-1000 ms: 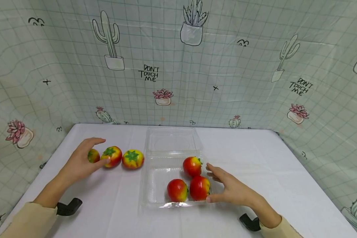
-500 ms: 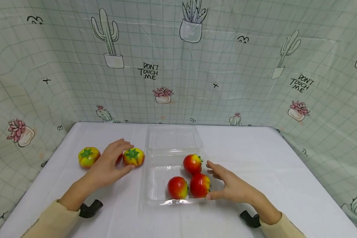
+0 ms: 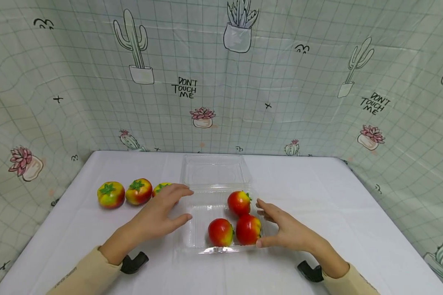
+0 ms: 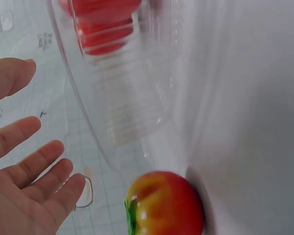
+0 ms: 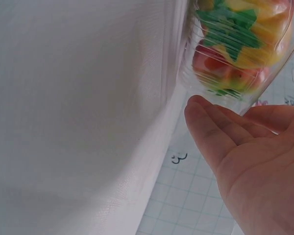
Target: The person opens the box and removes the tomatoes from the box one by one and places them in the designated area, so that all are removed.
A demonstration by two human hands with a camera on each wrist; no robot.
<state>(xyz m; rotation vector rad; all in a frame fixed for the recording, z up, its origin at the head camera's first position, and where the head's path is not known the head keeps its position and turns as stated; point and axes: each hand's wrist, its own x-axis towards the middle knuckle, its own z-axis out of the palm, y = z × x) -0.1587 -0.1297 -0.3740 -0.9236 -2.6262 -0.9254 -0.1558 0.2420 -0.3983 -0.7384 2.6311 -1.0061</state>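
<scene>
A clear plastic clamshell box (image 3: 197, 225) lies open on the table, its lid (image 3: 215, 170) folded to the back. Three red-and-yellow tomato-like fruits sit in its right half: a back fruit (image 3: 238, 203), a front-left fruit (image 3: 220, 232) and a front-right fruit (image 3: 248, 229). My left hand (image 3: 156, 217), fingers spread and nothing held, reaches the box's left edge. It partly hides the nearest of three more fruits in a row: a left fruit (image 3: 110, 194), a middle fruit (image 3: 139, 191) and a right fruit (image 4: 166, 203). At the box's right side, my right hand (image 3: 291, 233) stays with thumb and fingers apart.
White cloth covers the table (image 3: 310, 184). Behind and beside it hangs a gridded curtain (image 3: 221, 90) printed with cacti. A black wrist mount (image 3: 134, 262) sits below the left wrist, and another mount (image 3: 310, 271) is at the right one.
My left hand has moved right along the fruit row to the box's left edge, uncovering the left and middle fruits. The right hand, the box and the fruits stay where they were.
</scene>
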